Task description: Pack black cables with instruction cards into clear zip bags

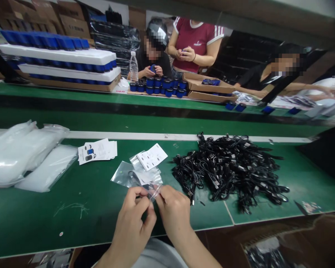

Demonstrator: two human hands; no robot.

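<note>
My left hand (134, 219) and my right hand (173, 216) meet over the green workbench (58, 227), their fingertips pinching the edge of a clear plastic bag (123, 175). A coiled black cable (134, 177) shows through the bag, and a white paper seems to lie in it. Just beyond sits a white printed leaflet (152, 156) on another clear bag (136, 160). A stack of printed leaflets (97, 150) lies to the left of my hands. To the right is a large heap of black cables (226, 171).
Folded white plastic sheets or bags (25, 152) lie at the bench's left. Across a raised strip, several blue cylindrical items (158, 85) stand on a farther green bench, with cardboard trays nearby. Several co-workers sit there, one with a red shirt (194, 46).
</note>
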